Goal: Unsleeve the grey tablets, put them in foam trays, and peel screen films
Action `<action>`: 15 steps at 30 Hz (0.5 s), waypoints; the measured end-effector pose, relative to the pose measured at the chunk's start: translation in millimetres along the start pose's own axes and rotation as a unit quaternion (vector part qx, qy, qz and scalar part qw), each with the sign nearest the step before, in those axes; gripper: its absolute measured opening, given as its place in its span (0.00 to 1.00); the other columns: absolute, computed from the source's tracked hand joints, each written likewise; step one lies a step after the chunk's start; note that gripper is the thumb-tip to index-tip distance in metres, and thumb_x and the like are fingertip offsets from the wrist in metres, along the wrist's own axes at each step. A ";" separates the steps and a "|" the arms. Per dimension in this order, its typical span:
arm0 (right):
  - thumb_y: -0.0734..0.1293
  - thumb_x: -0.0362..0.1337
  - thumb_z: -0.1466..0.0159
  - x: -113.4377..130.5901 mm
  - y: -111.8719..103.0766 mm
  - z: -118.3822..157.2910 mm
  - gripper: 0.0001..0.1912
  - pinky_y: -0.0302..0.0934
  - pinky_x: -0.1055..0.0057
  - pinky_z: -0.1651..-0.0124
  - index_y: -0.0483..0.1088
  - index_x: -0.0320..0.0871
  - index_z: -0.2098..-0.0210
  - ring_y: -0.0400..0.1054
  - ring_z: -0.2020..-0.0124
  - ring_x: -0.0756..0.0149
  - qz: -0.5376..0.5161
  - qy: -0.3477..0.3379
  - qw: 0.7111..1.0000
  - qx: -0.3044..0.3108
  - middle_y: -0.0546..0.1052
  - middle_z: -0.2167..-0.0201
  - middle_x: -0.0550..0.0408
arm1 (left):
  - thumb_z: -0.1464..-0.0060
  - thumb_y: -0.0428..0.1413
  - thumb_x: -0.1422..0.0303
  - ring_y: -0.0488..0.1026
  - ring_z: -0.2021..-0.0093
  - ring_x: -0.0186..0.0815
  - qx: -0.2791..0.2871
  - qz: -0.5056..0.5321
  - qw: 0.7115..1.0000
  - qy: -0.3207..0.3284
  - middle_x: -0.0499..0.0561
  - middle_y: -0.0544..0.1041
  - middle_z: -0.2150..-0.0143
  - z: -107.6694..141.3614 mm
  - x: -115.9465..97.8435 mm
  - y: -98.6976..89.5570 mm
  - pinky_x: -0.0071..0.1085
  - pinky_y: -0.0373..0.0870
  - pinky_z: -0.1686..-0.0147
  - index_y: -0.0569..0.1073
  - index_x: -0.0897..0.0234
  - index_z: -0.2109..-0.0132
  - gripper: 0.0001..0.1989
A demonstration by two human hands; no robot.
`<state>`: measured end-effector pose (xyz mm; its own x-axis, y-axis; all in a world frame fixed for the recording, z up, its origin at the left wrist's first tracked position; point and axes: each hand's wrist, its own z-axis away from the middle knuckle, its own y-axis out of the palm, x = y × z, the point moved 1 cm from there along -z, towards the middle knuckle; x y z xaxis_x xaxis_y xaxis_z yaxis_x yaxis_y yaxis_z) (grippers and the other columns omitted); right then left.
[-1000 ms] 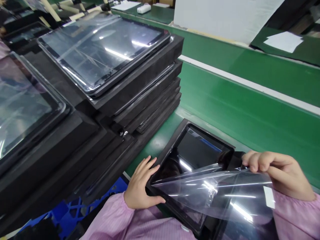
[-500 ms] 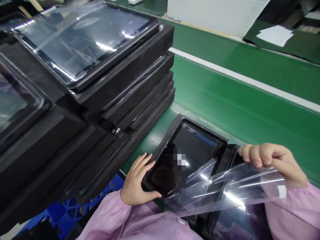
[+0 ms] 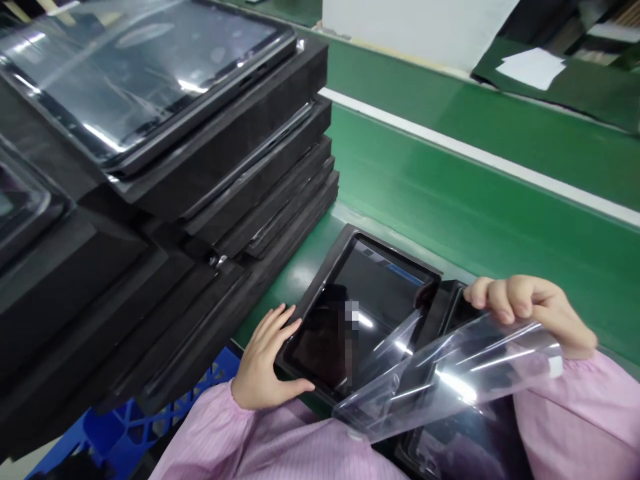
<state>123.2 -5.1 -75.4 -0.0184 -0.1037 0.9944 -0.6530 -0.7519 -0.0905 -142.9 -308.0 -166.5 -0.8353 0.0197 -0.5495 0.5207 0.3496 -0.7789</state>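
The clear, flexible plastic film (image 3: 443, 383) has shifted rightward across the glossy black rectangular tablet (image 3: 373, 303), pinched in the right hand (image 3: 540, 307); the left hand (image 3: 265, 367), fingers spread, touches the tablet's black tray (image 3: 320, 270).

Obs: tablet A (image 3: 380, 287) in tray (image 3: 320, 273), on bench (image 3: 295, 283) | tablet B (image 3: 475, 433) just R of A | film (image 3: 425, 400) over pts of A + B | tray stack (image 3: 280, 193) L, tablet C (image 3: 150, 73) atop | crate (image 3: 120, 427) front-L, below bench | panel (image 3: 410, 30) behind, papers (image 3: 533, 68) R of it
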 end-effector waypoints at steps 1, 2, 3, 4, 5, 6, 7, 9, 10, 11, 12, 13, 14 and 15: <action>0.75 0.50 0.45 0.0 1.8 0.3 0.21 0.65 0.61 0.72 0.66 0.49 0.85 0.69 0.78 0.57 -0.005 -0.007 1.000 0.005 0.65 0.91 0.54 | 0.49 0.59 0.47 0.63 0.35 0.58 0.003 -0.005 1.000 0.003 0.68 0.68 0.38 0.3 -0.2 -0.2 0.57 0.66 0.41 0.61 0.66 0.37 0.40; 0.74 0.49 0.44 0.1 4.2 0.6 0.20 0.66 0.61 0.72 0.67 0.48 0.84 0.70 0.77 0.57 -0.010 -0.011 1.000 0.009 0.66 0.90 0.54 | 0.48 0.58 0.48 0.63 0.35 0.57 0.007 -0.011 1.000 0.006 0.69 0.68 0.38 0.8 -0.2 -0.5 0.56 0.66 0.42 0.61 0.67 0.37 0.39; 0.74 0.48 0.43 0.3 7.1 1.0 0.19 0.66 0.61 0.71 0.67 0.48 0.84 0.70 0.76 0.58 -0.017 -0.015 1.000 0.008 0.68 0.89 0.53 | 0.47 0.58 0.49 0.62 0.35 0.57 0.010 -0.016 1.000 0.009 0.69 0.68 0.37 1.4 -0.1 -0.7 0.56 0.66 0.42 0.60 0.68 0.36 0.38; 0.74 0.46 0.43 0.4 10.3 1.3 0.18 0.66 0.62 0.70 0.68 0.48 0.83 0.71 0.76 0.58 -0.022 -0.017 1.000 0.001 0.70 0.87 0.53 | 0.46 0.58 0.50 0.62 0.34 0.57 0.015 -0.020 1.000 0.012 0.69 0.67 0.37 2.1 0.2 -1.0 0.55 0.66 0.42 0.60 0.68 0.36 0.38; 0.74 0.44 0.43 0.6 13.8 1.3 0.15 0.67 0.62 0.69 0.69 0.47 0.81 0.72 0.74 0.59 -0.026 -0.016 0.999 -0.009 0.73 0.84 0.53 | 0.46 0.58 0.51 0.61 0.34 0.57 0.020 -0.022 0.999 0.017 0.70 0.66 0.37 2.9 0.7 -1.3 0.55 0.65 0.41 0.59 0.69 0.35 0.39; 0.75 0.42 0.44 0.9 17.6 1.1 0.13 0.67 0.63 0.68 0.70 0.47 0.79 0.73 0.73 0.60 -0.027 -0.014 0.999 -0.020 0.75 0.81 0.53 | 0.46 0.58 0.51 0.60 0.34 0.57 0.025 -0.022 0.999 0.023 0.70 0.66 0.36 3.8 1.4 -1.7 0.55 0.65 0.41 0.59 0.69 0.34 0.39; 0.75 0.41 0.44 1.3 21.6 0.5 0.11 0.68 0.64 0.68 0.71 0.46 0.77 0.74 0.72 0.61 -0.026 -0.011 0.999 -0.029 0.77 0.78 0.52 | 0.45 0.58 0.52 0.59 0.33 0.58 0.029 -0.021 0.999 0.029 0.70 0.65 0.36 4.8 2.2 -2.2 0.55 0.63 0.40 0.58 0.70 0.34 0.40; 0.74 0.39 0.44 3.4 30.5 -2.2 0.09 0.69 0.66 0.67 0.71 0.44 0.74 0.75 0.71 0.63 -0.008 0.006 0.999 -0.039 0.80 0.73 0.52 | 0.45 0.58 0.52 0.57 0.32 0.58 0.037 -0.014 0.998 0.041 0.71 0.63 0.34 6.7 4.4 -3.2 0.55 0.61 0.39 0.56 0.71 0.33 0.41; 0.74 0.37 0.43 5.1 35.2 -4.2 0.09 0.70 0.67 0.67 0.70 0.44 0.72 0.76 0.71 0.63 0.009 0.021 0.999 -0.041 0.81 0.72 0.51 | 0.45 0.57 0.51 0.57 0.32 0.58 0.038 -0.008 0.998 0.045 0.71 0.62 0.34 7.7 5.7 -3.5 0.55 0.59 0.38 0.56 0.71 0.32 0.41; 0.73 0.36 0.43 7.3 40.1 -6.7 0.08 0.71 0.68 0.67 0.70 0.43 0.71 0.76 0.71 0.64 0.029 0.039 0.998 -0.044 0.81 0.72 0.51 | 0.44 0.56 0.50 0.56 0.32 0.58 0.038 -0.001 0.998 0.049 0.70 0.61 0.33 8.6 7.2 -3.5 0.54 0.58 0.37 0.56 0.71 0.32 0.42; 0.73 0.35 0.43 10.0 45.1 -9.6 0.07 0.72 0.69 0.68 0.69 0.42 0.69 0.77 0.72 0.65 0.048 0.061 0.996 -0.046 0.81 0.72 0.51 | 0.43 0.54 0.49 0.55 0.31 0.58 0.036 0.009 0.998 0.050 0.70 0.61 0.33 9.6 8.7 -3.2 0.54 0.57 0.37 0.55 0.71 0.32 0.41; 0.72 0.34 0.42 13.2 50.2 -12.7 0.07 0.72 0.70 0.69 0.69 0.42 0.68 0.76 0.74 0.65 0.064 0.082 0.993 -0.046 0.81 0.73 0.52 | 0.41 0.52 0.50 0.55 0.31 0.57 0.032 0.019 0.998 0.049 0.69 0.61 0.33 10.4 10.2 -2.6 0.53 0.57 0.36 0.56 0.70 0.32 0.39; 0.71 0.33 0.42 16.8 55.4 -16.0 0.06 0.72 0.71 0.71 0.69 0.41 0.68 0.76 0.75 0.67 0.074 0.100 0.991 -0.043 0.80 0.74 0.52 | 0.39 0.50 0.51 0.56 0.31 0.55 0.026 0.029 0.998 0.044 0.67 0.62 0.33 11.3 11.6 -1.7 0.52 0.57 0.36 0.56 0.68 0.32 0.36; 0.70 0.32 0.41 20.8 60.8 -19.5 0.05 0.71 0.73 0.73 0.68 0.41 0.67 0.75 0.77 0.67 0.075 0.113 0.990 -0.040 0.80 0.75 0.54 | 0.38 0.50 0.55 0.57 0.32 0.54 0.018 0.039 0.999 0.034 0.65 0.63 0.34 12.0 13.0 -0.5 0.52 0.57 0.36 0.58 0.66 0.32 0.32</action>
<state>68.3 -40.3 -59.2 -0.2821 -0.0552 0.9578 -0.6874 -0.6848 -0.2420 -151.9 -319.2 -176.9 -0.8016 0.1098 -0.5877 0.5893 0.3110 -0.7457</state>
